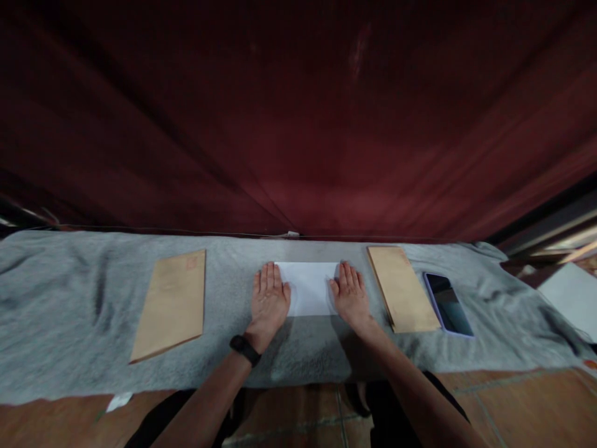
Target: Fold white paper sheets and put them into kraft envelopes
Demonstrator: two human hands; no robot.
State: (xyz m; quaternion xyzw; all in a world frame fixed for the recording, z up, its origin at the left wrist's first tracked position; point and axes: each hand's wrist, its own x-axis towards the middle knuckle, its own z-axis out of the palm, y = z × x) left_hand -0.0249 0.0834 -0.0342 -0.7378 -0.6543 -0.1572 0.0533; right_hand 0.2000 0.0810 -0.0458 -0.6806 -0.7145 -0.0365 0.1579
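A white sheet of paper (308, 289) lies on the grey cloth in front of me. Over its left end rests my left hand (270, 295), flat with the fingers stretched out and the thumb on the paper. My right hand (349, 294) lies flat in the same way over the right end, fingers extended. Neither hand grips anything. To the left is a brown envelope (172, 302), apart from my left hand. Brown envelopes (403, 291), seemingly stacked, lie just right of my right hand.
A phone (448, 305) with a purple edge lies beside the right-hand envelopes. The grey cloth (84, 298) covers the low surface, with a dark red curtain (298, 137) behind it. Tiled floor (289, 414) shows below, with a white scrap (119, 401) at the cloth's front edge.
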